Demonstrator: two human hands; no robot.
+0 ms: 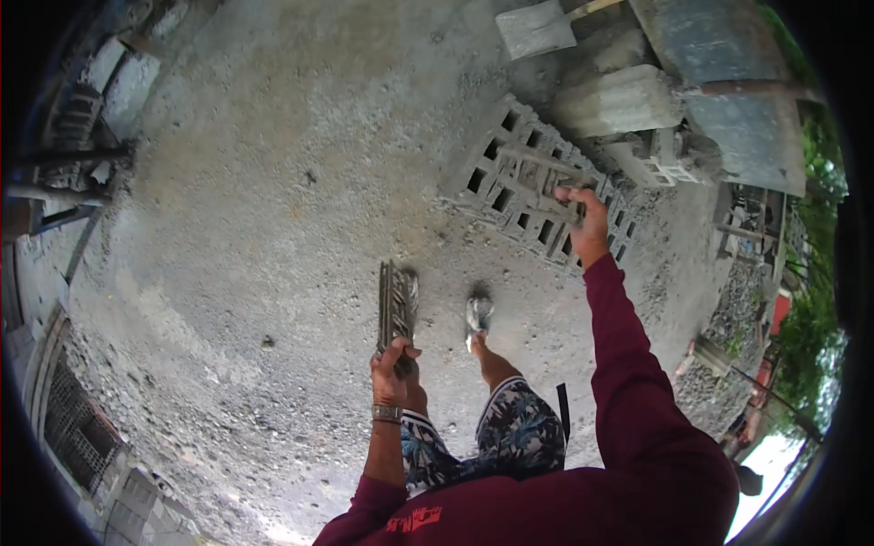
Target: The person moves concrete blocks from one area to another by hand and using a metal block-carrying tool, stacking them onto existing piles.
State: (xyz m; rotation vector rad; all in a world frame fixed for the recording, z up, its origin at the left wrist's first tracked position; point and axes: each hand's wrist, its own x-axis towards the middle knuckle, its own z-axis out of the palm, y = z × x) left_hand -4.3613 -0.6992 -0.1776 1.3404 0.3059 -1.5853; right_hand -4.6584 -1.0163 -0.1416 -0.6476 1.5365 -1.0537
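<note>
Holding a slatted wooden piece (397,300) by its near end in the left hand (393,373), reached out with the right hand (590,218) to a second slatted piece (544,173), lying on top of hollow concrete blocks (521,206) ahead and to the right. Judged step in hand: setting down or taking up that second piece; could not tell which. Judged next move to call for sure control of its right-hand end and care over the block edges, with the left-hand load well clear.

Wrapped left fingers around the wood, thumb along the side. Curled right fingers loosely at the end of the second piece; could not tell whether gripping or merely touching.

Noted long, thin, dirt-grey slats, roughly parallel, gaps between. Found blocks pale, coarse and squared, pierced by rows of dark rectangular cores. Saw gritty, stony ground (273,182) all around, powdery in patches. Marked a flat, squarish, dust-coated shovel blade (535,29) beyond the blocks, and a broad blue-grey sheet (746,127) farther right.
</note>
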